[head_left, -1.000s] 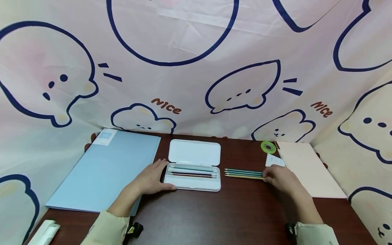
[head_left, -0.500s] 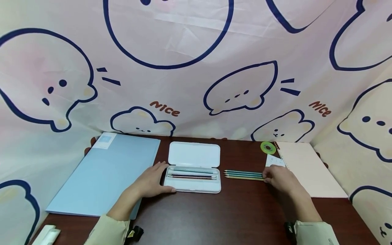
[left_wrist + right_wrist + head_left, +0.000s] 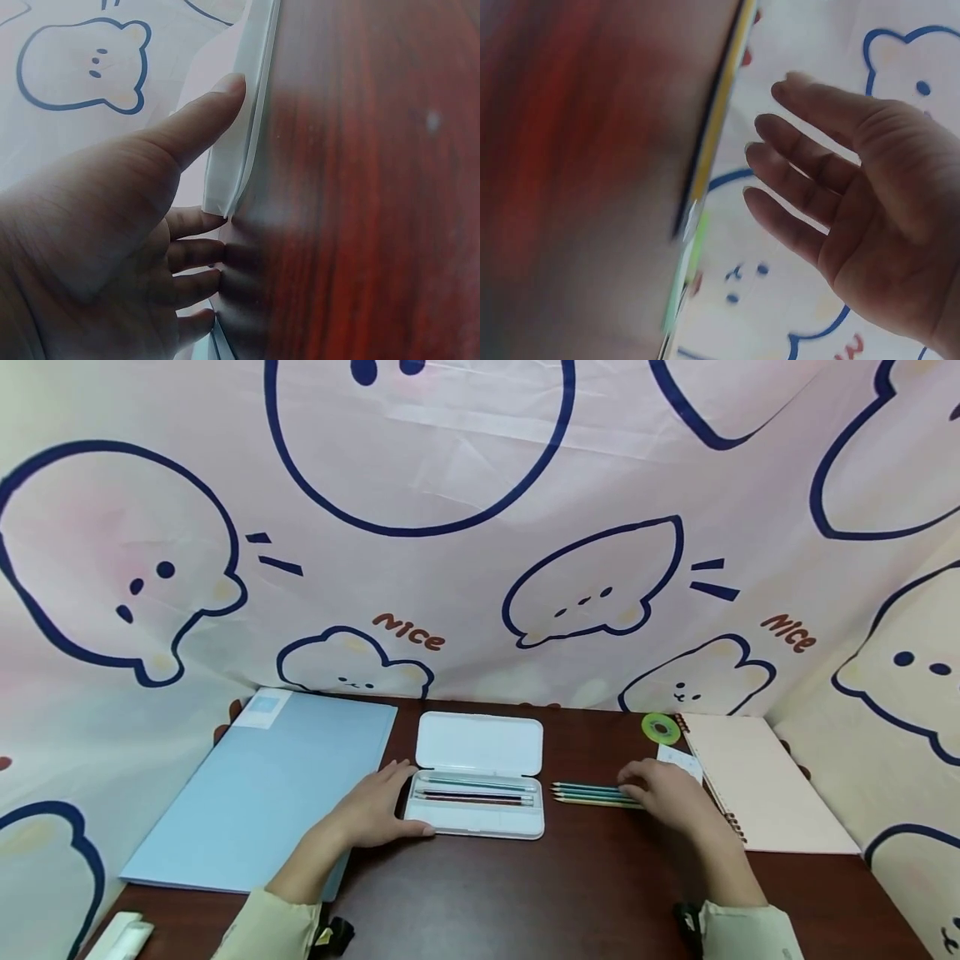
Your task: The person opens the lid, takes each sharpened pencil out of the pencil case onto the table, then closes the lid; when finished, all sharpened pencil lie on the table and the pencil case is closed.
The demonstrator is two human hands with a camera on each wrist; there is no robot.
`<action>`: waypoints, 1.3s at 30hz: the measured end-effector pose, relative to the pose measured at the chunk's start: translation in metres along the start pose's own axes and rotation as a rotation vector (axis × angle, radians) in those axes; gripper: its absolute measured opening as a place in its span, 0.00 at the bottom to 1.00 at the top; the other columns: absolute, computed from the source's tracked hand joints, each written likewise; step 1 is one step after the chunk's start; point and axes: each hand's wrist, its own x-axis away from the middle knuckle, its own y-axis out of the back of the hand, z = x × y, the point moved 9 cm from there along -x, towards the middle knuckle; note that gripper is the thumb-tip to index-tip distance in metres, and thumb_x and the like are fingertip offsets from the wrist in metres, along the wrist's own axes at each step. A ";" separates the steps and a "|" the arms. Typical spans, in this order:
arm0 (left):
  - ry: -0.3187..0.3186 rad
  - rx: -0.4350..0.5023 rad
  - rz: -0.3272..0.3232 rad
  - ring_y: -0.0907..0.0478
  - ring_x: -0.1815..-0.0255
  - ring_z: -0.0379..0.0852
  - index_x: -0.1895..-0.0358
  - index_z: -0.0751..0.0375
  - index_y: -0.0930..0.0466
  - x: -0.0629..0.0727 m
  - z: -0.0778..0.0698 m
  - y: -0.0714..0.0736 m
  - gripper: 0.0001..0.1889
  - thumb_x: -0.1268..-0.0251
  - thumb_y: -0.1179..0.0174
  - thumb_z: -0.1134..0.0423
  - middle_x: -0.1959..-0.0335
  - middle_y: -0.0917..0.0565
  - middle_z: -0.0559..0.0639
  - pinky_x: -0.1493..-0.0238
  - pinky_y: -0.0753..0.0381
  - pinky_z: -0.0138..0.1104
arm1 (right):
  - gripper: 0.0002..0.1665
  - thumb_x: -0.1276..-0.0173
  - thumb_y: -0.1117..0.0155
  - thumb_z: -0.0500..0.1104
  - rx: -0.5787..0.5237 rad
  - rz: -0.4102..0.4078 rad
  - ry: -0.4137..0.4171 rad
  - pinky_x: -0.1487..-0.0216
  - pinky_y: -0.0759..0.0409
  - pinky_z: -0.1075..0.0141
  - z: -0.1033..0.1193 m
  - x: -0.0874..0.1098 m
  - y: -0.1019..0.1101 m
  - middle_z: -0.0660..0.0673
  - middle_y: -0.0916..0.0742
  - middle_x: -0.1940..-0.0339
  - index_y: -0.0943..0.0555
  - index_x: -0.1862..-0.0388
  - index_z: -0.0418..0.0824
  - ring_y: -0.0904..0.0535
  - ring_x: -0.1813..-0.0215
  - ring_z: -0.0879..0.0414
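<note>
My left hand (image 3: pixel 372 811) holds the left end of an open white pencil case (image 3: pixel 480 823), its thumb along the front edge and its fingers at the left side. In the left wrist view, the thumb (image 3: pixel 206 120) presses the case's wall (image 3: pixel 238 142). Inside the case lie several slim pencils (image 3: pixel 472 798). To the right, several green and yellow pencils (image 3: pixel 585 794) lie side by side on the table, points towards the case. Over their blunt ends is my right hand (image 3: pixel 667 797); the right wrist view shows its fingers (image 3: pixel 795 180) loosely extended, apart from the pencils (image 3: pixel 718 112).
A large blue folder (image 3: pixel 255 802) lies left of the case. At the right are a spiral notebook (image 3: pixel 772 793), a small white paper (image 3: pixel 681 762) and a green ring-shaped roll (image 3: pixel 661 728). A white object (image 3: pixel 120 937) sits at the front left. A printed cloth (image 3: pixel 465 577) stands behind.
My right hand has let go of the pencils' ends and shifted slightly left and up over them. The pencils stay on the table. My left hand keeps its place at the case.
</note>
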 end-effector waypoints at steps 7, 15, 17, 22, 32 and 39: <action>0.017 -0.001 0.004 0.41 0.21 0.67 0.26 0.61 0.34 -0.001 0.002 -0.003 0.53 0.52 0.27 0.32 0.23 0.35 0.66 0.26 0.37 0.61 | 0.04 0.30 0.31 0.46 -0.072 -0.038 0.084 0.51 0.17 0.54 0.050 -0.018 -0.006 0.56 0.12 0.61 0.13 0.58 0.53 0.17 0.58 0.59; -0.002 -0.005 0.007 0.41 0.21 0.68 0.27 0.63 0.34 0.000 -0.001 0.000 0.54 0.52 0.27 0.32 0.23 0.35 0.67 0.26 0.36 0.62 | 0.07 0.30 0.30 0.47 -0.128 0.016 0.147 0.49 0.17 0.57 0.108 -0.036 -0.020 0.56 0.11 0.56 0.12 0.55 0.53 0.19 0.57 0.61; -0.001 -0.005 0.005 0.40 0.21 0.67 0.27 0.63 0.34 0.000 -0.001 0.002 0.54 0.52 0.27 0.32 0.23 0.35 0.67 0.26 0.36 0.61 | 0.08 0.31 0.30 0.46 -0.129 0.028 0.151 0.48 0.16 0.58 0.118 -0.040 -0.024 0.56 0.11 0.56 0.12 0.54 0.53 0.19 0.57 0.62; -0.003 -0.013 0.002 0.40 0.22 0.68 0.27 0.62 0.33 0.001 -0.002 0.003 0.53 0.52 0.26 0.33 0.23 0.35 0.67 0.27 0.35 0.62 | 0.10 0.31 0.30 0.44 -0.118 0.072 0.169 0.50 0.16 0.60 0.135 -0.047 -0.036 0.54 0.10 0.56 0.11 0.52 0.52 0.17 0.57 0.62; 0.005 0.002 0.011 0.41 0.21 0.68 0.26 0.61 0.34 -0.001 0.000 -0.002 0.53 0.52 0.27 0.33 0.23 0.35 0.67 0.27 0.36 0.62 | 0.14 0.30 0.31 0.45 -0.088 0.168 0.175 0.45 0.16 0.56 0.151 -0.053 -0.052 0.51 0.10 0.50 0.11 0.47 0.51 0.16 0.49 0.56; -0.006 -0.007 0.006 0.41 0.22 0.68 0.27 0.61 0.33 -0.001 0.002 -0.001 0.53 0.52 0.26 0.33 0.23 0.35 0.67 0.27 0.36 0.63 | 0.14 0.29 0.32 0.45 -0.066 0.242 0.175 0.52 0.19 0.58 0.154 -0.049 -0.060 0.50 0.13 0.54 0.13 0.47 0.50 0.20 0.55 0.58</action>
